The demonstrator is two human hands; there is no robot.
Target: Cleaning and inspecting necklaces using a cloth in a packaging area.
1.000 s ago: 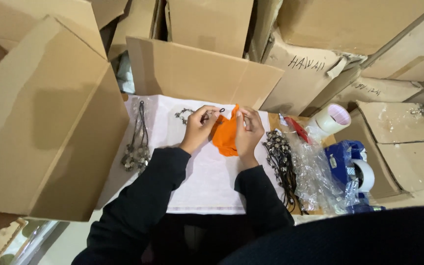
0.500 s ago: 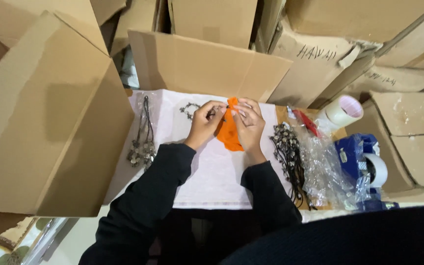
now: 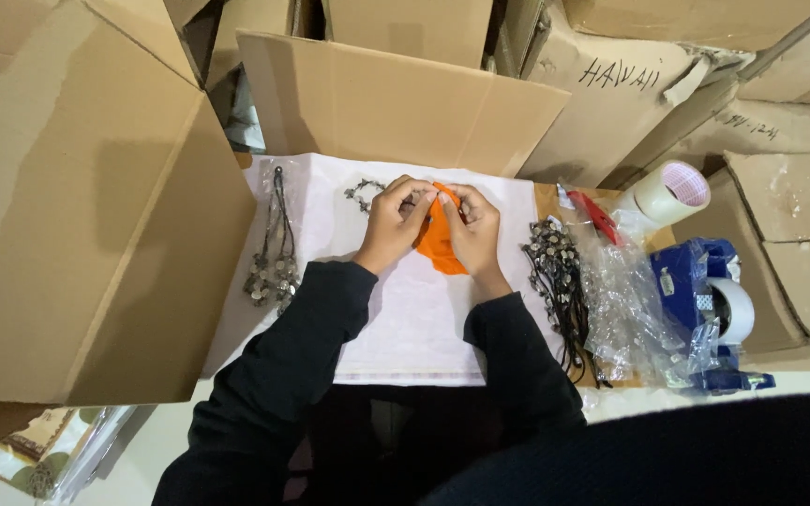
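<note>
An orange pouch (image 3: 438, 245) is pinched at its top edge by the left hand (image 3: 392, 223) and right hand (image 3: 472, 228) over a white sheet (image 3: 405, 319) — one necklace (image 3: 364, 193) lies beside it, more necklaces (image 3: 560, 281) are piled nearby, unpacked.

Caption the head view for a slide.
Both hands pinch an orange pouch over a white sheet among cardboard boxes.

The left hand (image 3: 392, 223) and right hand (image 3: 469, 230) cover most of the orange pouch (image 3: 439, 245), so its shape and opening cannot be made out. Beyond the left hand's fingertips, a small beaded piece (image 3: 362, 193) is partly hidden and too small to identify. Right of the right hand, the clear plastic bags (image 3: 616, 300) blur together.
</note>
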